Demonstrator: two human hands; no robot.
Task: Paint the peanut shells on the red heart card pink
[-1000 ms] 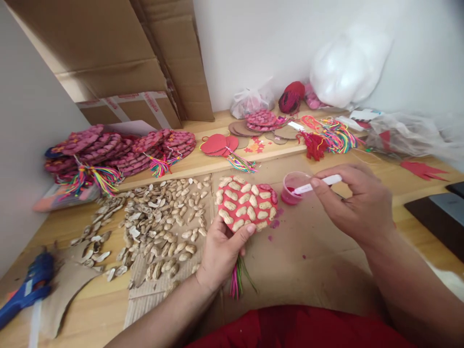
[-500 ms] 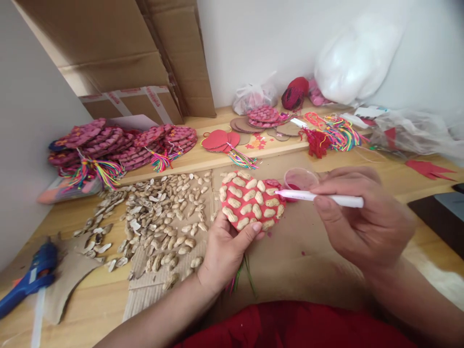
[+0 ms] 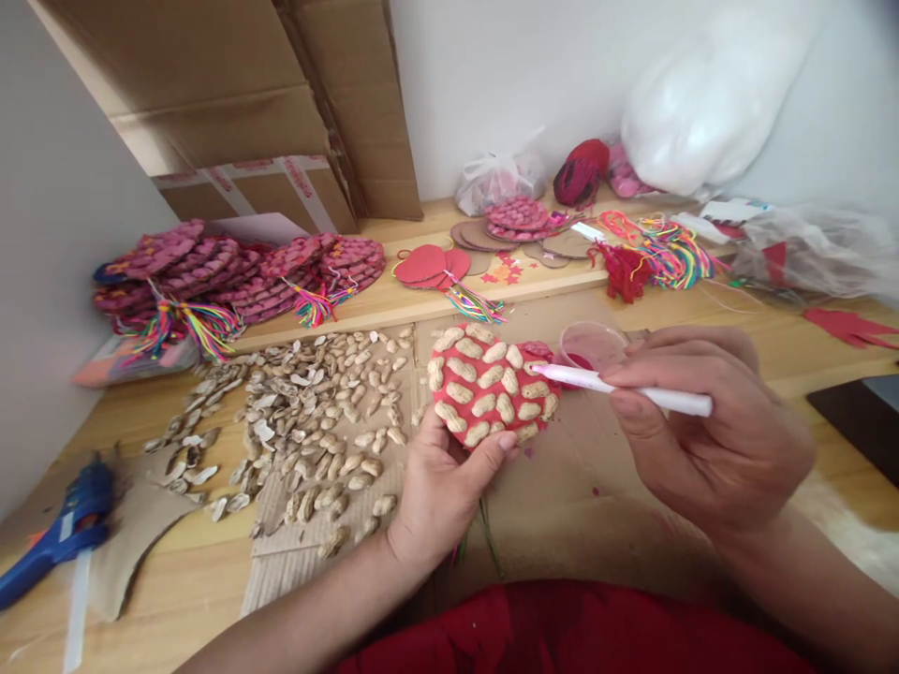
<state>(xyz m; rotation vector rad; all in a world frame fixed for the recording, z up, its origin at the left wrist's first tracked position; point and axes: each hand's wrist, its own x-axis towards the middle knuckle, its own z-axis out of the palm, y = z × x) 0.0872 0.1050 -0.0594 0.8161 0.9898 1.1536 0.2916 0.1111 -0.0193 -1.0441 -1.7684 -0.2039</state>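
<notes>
A heart-shaped red piece point(image 3: 478, 382) with rows of whole peanut shells on it rests in my left hand point(image 3: 449, 482). My left thumb lies over its lower edge, while the fingers go underneath and are hidden. Between the thumb and fingers of my right hand point(image 3: 709, 421) is a white pen point(image 3: 653, 395) with a pink tip. That tip meets a peanut point(image 3: 537, 368) near the heart's upper right. Just behind the pen stands a clear plastic cup point(image 3: 594, 344) with dark pink liquid in it. Green strands point(image 3: 488, 538) hang below the heart.
Loose peanuts and shells point(image 3: 330, 402) cover the cardboard at left, near a blue glue gun point(image 3: 77, 524). Along the raised shelf lie pink-painted peanut pieces with tassels point(image 3: 175, 271), red discs point(image 3: 425, 267), colourful tassels point(image 3: 667, 248) and red yarn point(image 3: 582, 173). A dark flat object point(image 3: 861, 421) sits at right.
The pen tip has moved slightly left onto the upper-right peanut. The whole view has shifted a little, and both hands keep their hold.
</notes>
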